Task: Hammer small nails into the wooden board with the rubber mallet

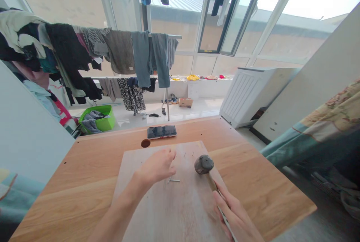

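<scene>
Windowed room: bright, with tall glazed panes [180, 17] at the far side and a light-brown wood-grained table [73, 193] in the foreground.
Hammer: dark grey, rounded-headed hammer [204, 165] with a slender brownish handle; its head is over the right side of the board.
Right hand: person's right hand [231, 210], fingers closed around the hammer's handle, well apart from the other hand.
Left hand: person's left hand [159, 165], over the middle of the board, fingers bent; cannot tell whether anything is pinched between them.
Nails: thin silvery metal nails [174, 180] lying just beside the left hand; two more slender ones near the board's far edge.
Board: pale, flat, rectangular wooden board [174, 215], lying on the table.
Phone: black-screened rectangular phone [161, 132], flat beyond the board, near a round dark hole [145, 143] in the tabletop.
Floor beyond: bright green plastic basket [109, 123] holding grey cloth; slim metal drying rack [168, 105] hung with clothes; white ribbed cabinet [237, 92] at right.
Curtain: blue-green and beige floral cloth curtain [317, 122], far right.
</scene>
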The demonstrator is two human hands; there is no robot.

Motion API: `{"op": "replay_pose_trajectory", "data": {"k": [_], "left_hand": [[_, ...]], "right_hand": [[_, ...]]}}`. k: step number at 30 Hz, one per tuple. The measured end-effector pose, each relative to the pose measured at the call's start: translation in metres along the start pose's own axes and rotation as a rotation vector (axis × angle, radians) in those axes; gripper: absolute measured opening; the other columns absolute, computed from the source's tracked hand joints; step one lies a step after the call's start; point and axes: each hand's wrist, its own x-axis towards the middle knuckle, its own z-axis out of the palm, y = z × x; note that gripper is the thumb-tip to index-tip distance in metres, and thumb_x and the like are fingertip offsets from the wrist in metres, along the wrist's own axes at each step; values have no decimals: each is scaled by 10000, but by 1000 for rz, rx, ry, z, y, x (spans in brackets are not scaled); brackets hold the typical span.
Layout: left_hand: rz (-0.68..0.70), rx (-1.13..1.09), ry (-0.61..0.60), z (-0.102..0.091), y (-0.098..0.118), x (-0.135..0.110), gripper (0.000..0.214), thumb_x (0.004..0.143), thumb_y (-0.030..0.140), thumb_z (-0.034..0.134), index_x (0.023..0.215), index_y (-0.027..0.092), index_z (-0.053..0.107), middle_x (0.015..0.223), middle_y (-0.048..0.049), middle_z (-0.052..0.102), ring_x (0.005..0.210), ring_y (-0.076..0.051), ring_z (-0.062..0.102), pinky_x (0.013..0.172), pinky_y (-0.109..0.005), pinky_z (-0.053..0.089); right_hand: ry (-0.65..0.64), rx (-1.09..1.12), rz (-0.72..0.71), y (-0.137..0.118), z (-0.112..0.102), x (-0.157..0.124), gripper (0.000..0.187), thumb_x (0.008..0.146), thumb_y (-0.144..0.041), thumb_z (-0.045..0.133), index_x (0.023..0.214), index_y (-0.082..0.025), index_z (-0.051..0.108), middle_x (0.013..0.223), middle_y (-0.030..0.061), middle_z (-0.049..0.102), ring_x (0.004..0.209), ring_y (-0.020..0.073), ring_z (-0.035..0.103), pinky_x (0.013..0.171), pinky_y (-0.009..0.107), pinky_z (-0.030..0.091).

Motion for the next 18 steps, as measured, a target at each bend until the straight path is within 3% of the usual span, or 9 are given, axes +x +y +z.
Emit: {"op": "replay_pose_trajectory", "data": {"k": [3, 9, 11, 14, 18], "left_hand": [[-35, 185, -87, 0, 10, -12, 251, 748, 8, 552, 909, 174, 650, 977, -145, 725, 916, -315, 706, 744, -361, 508], [-11, 159, -86, 9, 15, -7, 307, 704, -56, 518, 830, 198, 636, 849, -91, 731, 811, -271, 706, 684, -319, 472], [24, 53, -39, 7, 9, -3, 260, 696, -23, 541, 780, 206, 630, 799, -52, 706, 785, -241, 681, 666, -299, 456], [74, -316, 109, 7, -8, 8, 198, 672, 25, 580, 740, 206, 626, 755, 0, 663, 729, -183, 635, 650, -262, 457], [13, -561, 276, 21, -28, 23, 120, 722, 105, 601, 793, 193, 641, 758, 11, 665, 716, -153, 622, 683, -251, 490]], "right_hand": [[-1, -5, 7, 9, 6, 0, 830, 963, -682, 478, 1571, -118, 442, 524, -107, 405, 314, 83, 369, 273, 167, 297], [13, -6, -1, 9, 5, 5, 754, 968, -628, 510, 1547, -144, 497, 541, -80, 476, 299, 89, 403, 274, 179, 294], [0, -16, -8, 10, 5, 6, 760, 977, -626, 494, 1560, -139, 478, 536, -78, 485, 296, 93, 411, 269, 179, 299], [-14, -7, -41, 11, 5, 6, 750, 975, -634, 495, 1546, -148, 495, 542, -77, 485, 297, 87, 412, 268, 172, 312], [-12, 8, -10, 8, 6, 5, 741, 977, -635, 496, 1550, -165, 486, 578, -73, 493, 306, 73, 399, 261, 152, 284]]}}
